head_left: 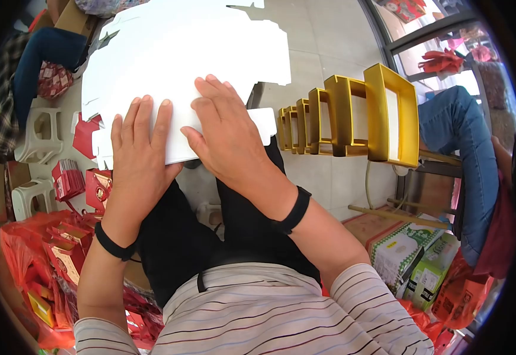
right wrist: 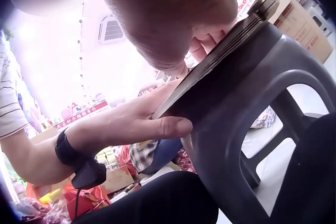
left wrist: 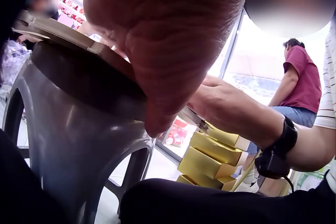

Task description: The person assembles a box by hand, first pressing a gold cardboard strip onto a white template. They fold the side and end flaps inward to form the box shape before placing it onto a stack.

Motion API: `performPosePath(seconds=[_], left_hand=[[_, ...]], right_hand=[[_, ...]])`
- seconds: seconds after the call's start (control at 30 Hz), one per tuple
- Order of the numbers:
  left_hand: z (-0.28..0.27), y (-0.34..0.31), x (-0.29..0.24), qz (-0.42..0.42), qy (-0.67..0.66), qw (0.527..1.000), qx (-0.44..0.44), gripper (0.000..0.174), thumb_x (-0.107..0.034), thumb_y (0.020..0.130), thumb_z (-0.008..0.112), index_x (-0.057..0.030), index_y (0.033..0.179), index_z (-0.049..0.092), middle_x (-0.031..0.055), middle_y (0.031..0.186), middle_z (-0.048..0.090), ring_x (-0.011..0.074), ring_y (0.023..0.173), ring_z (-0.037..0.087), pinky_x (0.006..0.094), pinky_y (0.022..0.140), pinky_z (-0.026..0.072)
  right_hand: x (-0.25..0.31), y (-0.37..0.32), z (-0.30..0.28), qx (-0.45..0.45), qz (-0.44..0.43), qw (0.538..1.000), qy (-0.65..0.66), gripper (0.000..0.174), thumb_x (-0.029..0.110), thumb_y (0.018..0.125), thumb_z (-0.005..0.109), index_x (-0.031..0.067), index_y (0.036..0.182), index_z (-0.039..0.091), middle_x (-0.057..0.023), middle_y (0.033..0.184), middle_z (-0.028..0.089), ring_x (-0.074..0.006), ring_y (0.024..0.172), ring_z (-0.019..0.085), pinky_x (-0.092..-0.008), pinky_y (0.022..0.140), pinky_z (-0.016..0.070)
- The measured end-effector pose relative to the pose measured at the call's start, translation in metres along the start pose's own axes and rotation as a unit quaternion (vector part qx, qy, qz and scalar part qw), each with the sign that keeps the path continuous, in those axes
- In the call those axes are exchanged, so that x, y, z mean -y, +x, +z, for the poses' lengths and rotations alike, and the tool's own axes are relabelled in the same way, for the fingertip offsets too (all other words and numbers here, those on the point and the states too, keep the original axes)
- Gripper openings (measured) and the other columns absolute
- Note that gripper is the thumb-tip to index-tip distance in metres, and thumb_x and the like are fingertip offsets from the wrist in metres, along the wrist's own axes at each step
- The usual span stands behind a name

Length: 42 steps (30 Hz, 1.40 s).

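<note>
A stack of flat white die-cut cardboard sheets (head_left: pixel 175 53) lies on a dark grey plastic stool (right wrist: pixel 223 129) in front of my knees. My left hand (head_left: pixel 136 151) rests on the near left part of the top sheet with its fingers straight. In the right wrist view the left thumb (right wrist: pixel 173 127) sits below the stack's near edge. Further right, my right hand (head_left: pixel 228 127) lies on the same sheet, fingers extended and slightly spread. The stacked layers show edge-on in the right wrist view.
A row of gold box frames (head_left: pixel 391 115) stands at right, beside a seated person in jeans (head_left: pixel 459 130). White stools (head_left: pixel 37 136), red packets (head_left: pixel 68 179) and a red plastic bag (head_left: pixel 27 248) are at left. Cartons (head_left: pixel 409 248) sit low on the right.
</note>
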<state>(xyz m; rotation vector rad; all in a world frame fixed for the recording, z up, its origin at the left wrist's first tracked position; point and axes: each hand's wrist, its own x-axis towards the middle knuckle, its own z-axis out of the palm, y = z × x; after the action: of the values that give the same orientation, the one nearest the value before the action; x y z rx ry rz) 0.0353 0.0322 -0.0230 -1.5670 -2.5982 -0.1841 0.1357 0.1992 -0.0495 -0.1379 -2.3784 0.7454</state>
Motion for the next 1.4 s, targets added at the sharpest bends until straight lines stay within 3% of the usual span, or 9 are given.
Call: performPosePath(seconds=[0.27, 0.37, 0.6, 0.67, 0.9, 0.97, 1.0, 1.13, 1.4], left_hand=[[-0.002, 0.001, 0.0, -0.009, 0.001, 1.0, 0.01, 0.105, -0.016, 0.072, 0.09, -0.009, 0.163, 0.039, 0.0214, 0.163, 0.037, 0.0413, 0.155, 0.034, 0.0605, 0.126, 0.0265], [-0.002, 0.001, 0.001, -0.012, -0.014, 1.0, 0.013, 0.114, -0.021, 0.067, 0.096, -0.0106, 0.164, 0.038, 0.0225, 0.163, 0.036, 0.0415, 0.155, 0.032, 0.0623, 0.125, 0.0266], [-0.004, -0.001, 0.004, 0.006, -0.022, 1.0, 0.0, 0.107, -0.039, 0.074, 0.093, -0.0089, 0.162, 0.04, 0.0235, 0.161, 0.038, 0.0426, 0.153, 0.034, 0.0627, 0.124, 0.0273], [-0.01, -0.002, 0.006, 0.018, -0.033, 0.999, 0.0, 0.104, -0.045, 0.076, 0.091, -0.0077, 0.161, 0.043, 0.0242, 0.16, 0.04, 0.0433, 0.152, 0.036, 0.0628, 0.124, 0.028], [-0.021, -0.004, 0.023, 0.062, -0.102, 0.993, -0.019, 0.09, -0.042, 0.079, 0.09, -0.0063, 0.152, 0.053, 0.0246, 0.156, 0.047, 0.044, 0.147, 0.044, 0.06, 0.119, 0.0356], [-0.021, -0.006, 0.029, 0.076, -0.109, 0.991, -0.035, 0.083, -0.041, 0.08, 0.089, -0.0052, 0.147, 0.057, 0.0228, 0.153, 0.049, 0.0435, 0.144, 0.048, 0.0586, 0.117, 0.0389], [-0.023, -0.006, 0.031, 0.082, -0.111, 0.99, -0.036, 0.079, -0.041, 0.081, 0.089, -0.0048, 0.145, 0.058, 0.0226, 0.152, 0.051, 0.0433, 0.143, 0.049, 0.0573, 0.116, 0.0401], [-0.026, -0.005, 0.04, 0.103, -0.126, 0.986, -0.038, 0.073, -0.041, 0.082, 0.088, -0.0039, 0.139, 0.063, 0.0222, 0.146, 0.057, 0.043, 0.139, 0.053, 0.053, 0.115, 0.0432], [-0.031, -0.004, 0.054, 0.129, -0.119, 0.984, -0.014, 0.077, -0.043, 0.081, 0.088, -0.0059, 0.143, 0.061, 0.0221, 0.151, 0.054, 0.0428, 0.144, 0.049, 0.0529, 0.116, 0.0425]], right_hand=[[-0.007, 0.014, 0.009, 0.012, 0.0, 1.0, -0.011, 0.031, 0.008, 0.092, 0.076, 0.0, 0.117, 0.06, -0.0224, 0.146, 0.057, -0.0415, 0.144, 0.051, -0.0552, 0.124, 0.0395], [-0.006, 0.014, 0.007, 0.022, 0.003, 1.0, -0.017, 0.032, 0.009, 0.092, 0.076, 0.0002, 0.118, 0.059, -0.022, 0.147, 0.056, -0.0411, 0.145, 0.05, -0.0548, 0.124, 0.0389], [-0.005, 0.014, 0.006, 0.021, -0.005, 0.999, -0.025, 0.035, 0.01, 0.092, 0.076, -0.0005, 0.12, 0.058, -0.0226, 0.148, 0.054, -0.042, 0.144, 0.05, -0.054, 0.124, 0.0383], [-0.007, 0.014, 0.004, 0.032, -0.014, 0.999, -0.039, 0.039, 0.013, 0.092, 0.076, -0.0016, 0.123, 0.058, -0.0244, 0.147, 0.054, -0.0418, 0.144, 0.049, -0.0521, 0.126, 0.036], [-0.009, 0.009, -0.014, 0.082, -0.023, 0.996, -0.008, 0.048, 0.019, 0.09, 0.079, -0.0027, 0.129, 0.061, -0.0262, 0.146, 0.058, -0.0412, 0.144, 0.051, -0.0501, 0.125, 0.0372], [0.0, 0.007, -0.031, 0.115, -0.01, 0.993, -0.005, 0.055, 0.023, 0.087, 0.083, -0.0026, 0.131, 0.062, -0.0248, 0.146, 0.059, -0.0399, 0.145, 0.05, -0.0494, 0.124, 0.039], [0.002, 0.005, -0.038, 0.142, -0.006, 0.99, -0.025, 0.067, 0.027, 0.084, 0.087, -0.0014, 0.138, 0.06, -0.0212, 0.153, 0.056, -0.0406, 0.147, 0.049, -0.0486, 0.122, 0.0417], [0.004, 0.001, -0.048, 0.17, -0.034, 0.984, -0.031, 0.083, 0.026, 0.074, 0.094, -0.0019, 0.142, 0.056, -0.0211, 0.156, 0.052, -0.0397, 0.149, 0.046, -0.0492, 0.125, 0.0404], [0.011, -0.001, -0.052, 0.192, -0.072, 0.975, -0.089, 0.076, 0.024, 0.078, 0.09, -0.0059, 0.138, 0.055, -0.0264, 0.152, 0.051, -0.0433, 0.145, 0.048, -0.0497, 0.123, 0.0405]])
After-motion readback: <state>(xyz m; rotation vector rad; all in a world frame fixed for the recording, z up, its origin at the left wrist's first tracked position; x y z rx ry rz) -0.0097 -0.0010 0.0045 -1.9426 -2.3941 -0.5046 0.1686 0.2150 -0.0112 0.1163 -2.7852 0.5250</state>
